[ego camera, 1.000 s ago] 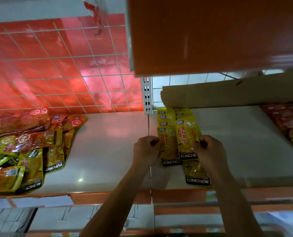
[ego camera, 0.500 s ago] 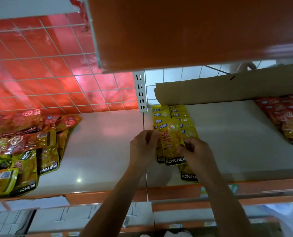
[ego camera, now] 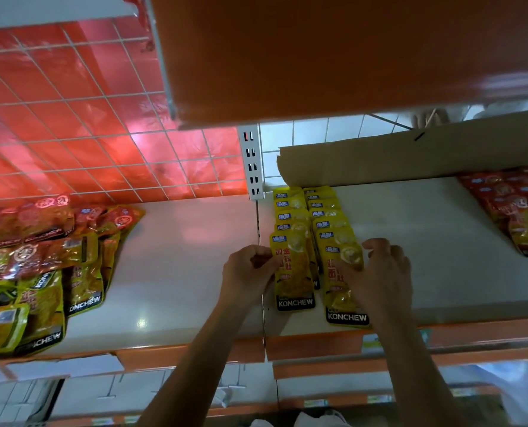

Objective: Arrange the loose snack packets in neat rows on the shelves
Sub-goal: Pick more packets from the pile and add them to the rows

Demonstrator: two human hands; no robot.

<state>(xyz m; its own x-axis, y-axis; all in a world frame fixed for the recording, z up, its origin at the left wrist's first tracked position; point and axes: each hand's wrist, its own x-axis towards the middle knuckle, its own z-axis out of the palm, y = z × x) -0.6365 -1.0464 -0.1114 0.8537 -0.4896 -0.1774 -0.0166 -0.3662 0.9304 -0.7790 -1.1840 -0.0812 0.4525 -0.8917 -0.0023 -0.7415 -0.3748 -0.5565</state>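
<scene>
Pinching left row's front packet (ego camera: 293, 272) in curled left hand (ego camera: 250, 272), clasping right row's front packet (ego camera: 338, 300) in right hand (ego camera: 383, 272), likely squaring both overlapped rows by left edge of shelf (ego camera: 435, 241).

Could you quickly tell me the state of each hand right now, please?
Left hand: closed, pinching the left row's front yellow packet.
Right hand: closed, gripping the right row's front yellow packet.
</scene>
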